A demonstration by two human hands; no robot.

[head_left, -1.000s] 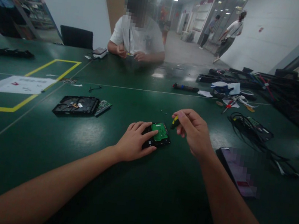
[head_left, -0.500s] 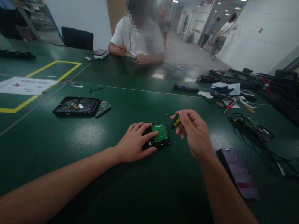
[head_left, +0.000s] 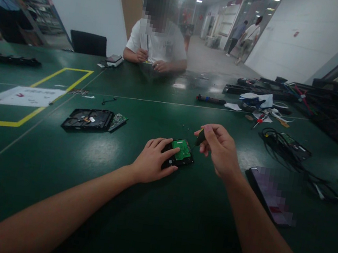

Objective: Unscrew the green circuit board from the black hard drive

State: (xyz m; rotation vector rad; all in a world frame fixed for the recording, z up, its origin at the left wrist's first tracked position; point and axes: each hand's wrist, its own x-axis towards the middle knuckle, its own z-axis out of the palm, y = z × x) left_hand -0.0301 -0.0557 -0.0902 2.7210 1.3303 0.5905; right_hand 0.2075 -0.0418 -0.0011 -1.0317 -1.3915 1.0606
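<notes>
A hard drive (head_left: 186,161) with a green circuit board (head_left: 182,149) facing up lies flat on the table in front of me. Across its left part rests my left hand (head_left: 154,158), fingers spread, with the thumb along the near edge and one finger on the board; it holds the drive against the table. Just right of the drive, my right hand (head_left: 219,148) pinches a small screwdriver (head_left: 200,137) by its dark and yellow handle. The thin shaft points down at the drive's right edge; whether its tip touches a screw I cannot tell. Tiny screws (head_left: 186,126) lie beyond the drive.
To the left lie an opened hard drive (head_left: 88,119) and a loose circuit board (head_left: 118,122). A phone (head_left: 268,196) sits right of my forearm, near cables (head_left: 292,159) and another drive (head_left: 296,145). Papers (head_left: 26,96) lie left. Across the table sits a person (head_left: 158,43).
The screwdriver handle has turned slightly in my right hand, showing less yellow. My left hand and the hard drive stay where they were. In the background, two people have moved a little.
</notes>
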